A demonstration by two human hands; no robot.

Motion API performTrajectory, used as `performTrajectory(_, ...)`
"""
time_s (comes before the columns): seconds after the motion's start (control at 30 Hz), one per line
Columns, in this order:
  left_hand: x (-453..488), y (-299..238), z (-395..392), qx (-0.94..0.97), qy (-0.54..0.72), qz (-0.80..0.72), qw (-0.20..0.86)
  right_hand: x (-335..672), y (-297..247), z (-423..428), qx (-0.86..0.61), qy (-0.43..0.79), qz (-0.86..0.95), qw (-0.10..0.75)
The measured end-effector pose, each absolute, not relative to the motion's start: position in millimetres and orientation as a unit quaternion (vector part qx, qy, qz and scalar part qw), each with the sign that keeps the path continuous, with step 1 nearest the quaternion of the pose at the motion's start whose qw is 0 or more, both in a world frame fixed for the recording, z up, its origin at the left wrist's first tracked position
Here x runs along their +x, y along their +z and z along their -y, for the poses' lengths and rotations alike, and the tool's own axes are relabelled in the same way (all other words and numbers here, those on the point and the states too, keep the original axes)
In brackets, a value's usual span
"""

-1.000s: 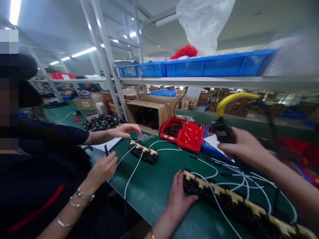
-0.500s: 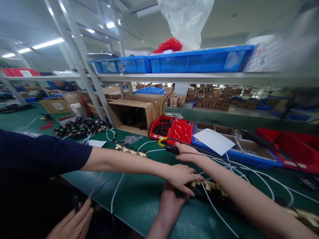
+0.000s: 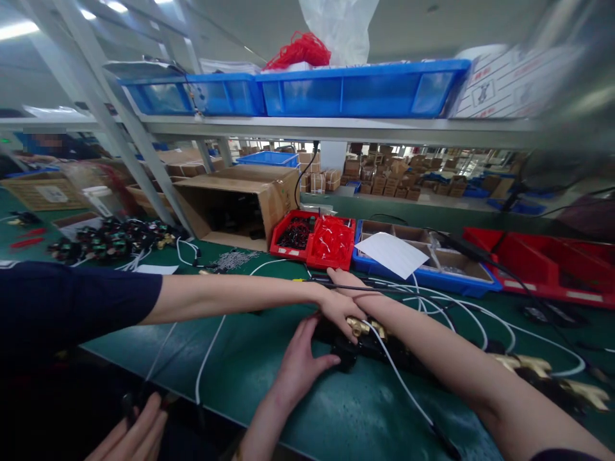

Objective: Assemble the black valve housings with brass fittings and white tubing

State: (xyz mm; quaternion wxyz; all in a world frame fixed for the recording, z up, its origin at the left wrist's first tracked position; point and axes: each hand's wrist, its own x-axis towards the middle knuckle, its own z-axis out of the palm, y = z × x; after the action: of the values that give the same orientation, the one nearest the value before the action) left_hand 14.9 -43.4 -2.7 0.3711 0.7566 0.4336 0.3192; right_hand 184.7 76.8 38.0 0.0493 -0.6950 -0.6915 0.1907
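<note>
Near left fingers [image 3: 306, 331], brass fittings [image 3: 356, 326]; shelf box [image 3: 494, 96], red print [image 3: 482, 75] blurred.

Ceiling lights [image 3: 19, 30] glow at my upper left; the green tabletop [image 3: 375, 400] has a soft sheen beside my left hand [image 3: 298, 362]. Lower left is dark, upper right smeared.

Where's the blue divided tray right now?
Right of centre in the head view, the blue divided tray sits on the green bench between the left red bins and the right red bins, with a white sheet lying partly over it.
</note>
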Motion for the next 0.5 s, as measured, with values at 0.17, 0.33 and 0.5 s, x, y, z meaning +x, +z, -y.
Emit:
performTrajectory(0.17, 2.2, 6.8, 37.8, 0.767, 0.306, -0.41, 0.388, 153.6, 35.6, -89.1, -0.698, 0.2, 0.687, -0.006)
performTrajectory(0.33, -4.1, -0.5, 25.1, 0.783, 0.286, -0.4, 0.38, 215.4, 45.6, -81.5, -0.657, 0.165, 0.735, 0.0)
performTrajectory(0.5, 0.8, -17.0, 4.5, 0.787, 0.264, -0.413, 0.374, 253.4, 52.1, -62.8, -0.622, 0.128, 0.772, 0.012)
